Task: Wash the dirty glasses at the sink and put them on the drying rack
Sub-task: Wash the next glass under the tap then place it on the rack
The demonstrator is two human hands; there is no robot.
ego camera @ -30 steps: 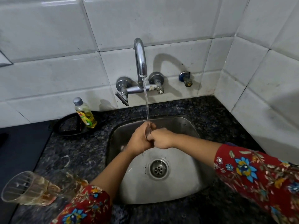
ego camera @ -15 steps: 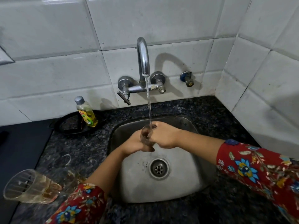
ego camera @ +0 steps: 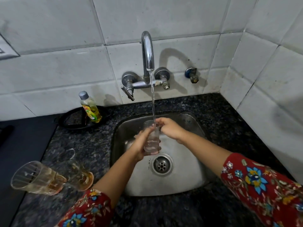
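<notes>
A clear glass (ego camera: 151, 140) stands upright over the steel sink (ego camera: 165, 182), under the running stream from the tap (ego camera: 148, 51). My left hand (ego camera: 141, 145) grips its lower body from the left. My right hand (ego camera: 169, 128) holds its rim from the right, fingers curled over the edge. Water falls into the glass. Two dirty glasses (ego camera: 37, 177) with amber residue stand on the dark counter at the left; the second (ego camera: 80, 176) is next to the first.
A bottle of yellow dish soap (ego camera: 91, 108) stands on a black tray (ego camera: 72, 122) left of the sink. The speckled black counter (ego camera: 229, 122) meets white tiled walls behind and at the right. The drain (ego camera: 161, 164) lies below the glass.
The glass has been turned upright and its full body now shows under the stream. My left hand slid down to its base while my right moved to the rim.
</notes>
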